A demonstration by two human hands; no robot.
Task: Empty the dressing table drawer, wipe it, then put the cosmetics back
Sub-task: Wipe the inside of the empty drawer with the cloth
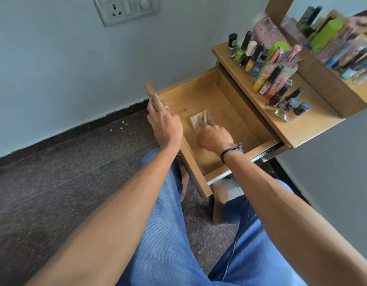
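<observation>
Mid-wipe inside the emptied drawer point(199, 83), with right hand point(215, 139) clutching a cloth point(201, 120) against its floor and left hand point(166, 124) gripping the front panel. Cosmetics point(267, 69) parked on tabletop point(314, 120). Next, probably: reaching corners, then returning bottles.

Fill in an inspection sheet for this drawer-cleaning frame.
Surface: drawer pulled open, holding only the cloth.
Job's things: cosmetics bottles stand upright in rows on the tabletop.
Clutter: small specks on the dark floor near the wall.
Grips: left hand holds the drawer front; right hand, blurred, holds the cloth against the drawer floor.
Cables: nothing seen.
Surroundings: mirror behind the bottles; switch plate on the wall.
</observation>
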